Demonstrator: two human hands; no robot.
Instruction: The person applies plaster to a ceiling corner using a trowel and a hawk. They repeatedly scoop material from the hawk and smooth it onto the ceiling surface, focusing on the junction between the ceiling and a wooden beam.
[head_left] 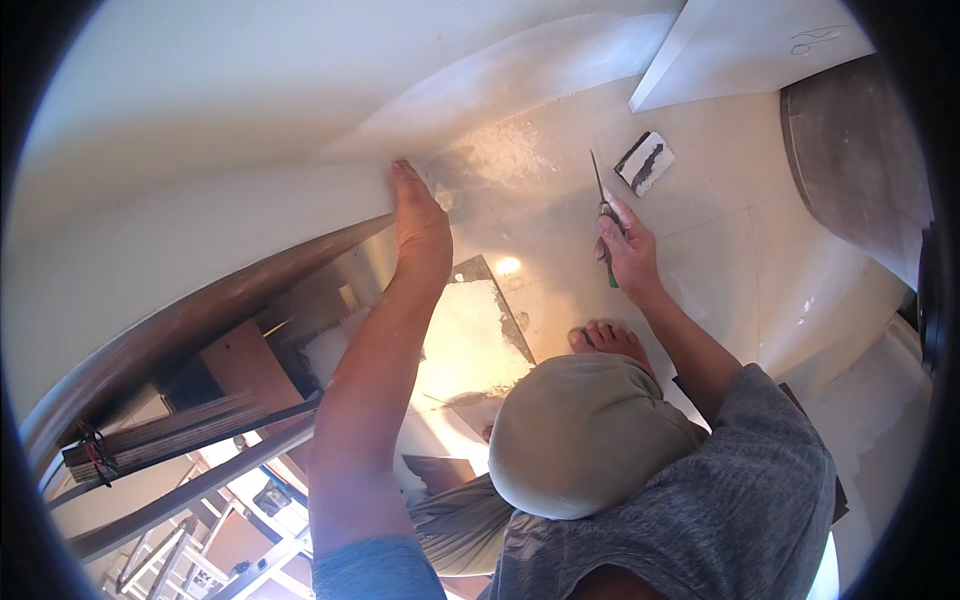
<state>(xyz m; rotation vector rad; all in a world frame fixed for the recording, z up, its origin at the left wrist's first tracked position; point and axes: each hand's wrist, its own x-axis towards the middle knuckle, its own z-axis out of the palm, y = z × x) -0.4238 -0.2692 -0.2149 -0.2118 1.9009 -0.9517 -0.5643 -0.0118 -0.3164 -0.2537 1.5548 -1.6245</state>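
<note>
My left hand (420, 220) lies flat against the lower part of the pale wall (250, 110), near its bottom edge, fingers stretched out and holding nothing. My right hand (628, 250) is closed around the handle of a putty knife (600, 180), seen almost edge-on as a thin dark blade pointing away from me. The green end of the handle shows below the fist. Just beyond the blade, a small block (645, 163) with white putty smeared over its dark surface lies on the floor, apart from my hand.
White dust (505, 150) is scattered along the wall's foot. A white-smeared dark board (465, 335) lies between my arms. A white panel (740, 50) stands far right, beside a dark curved piece (850, 150). Stacked boards (170, 435) and metal framing (190, 550) are at lower left.
</note>
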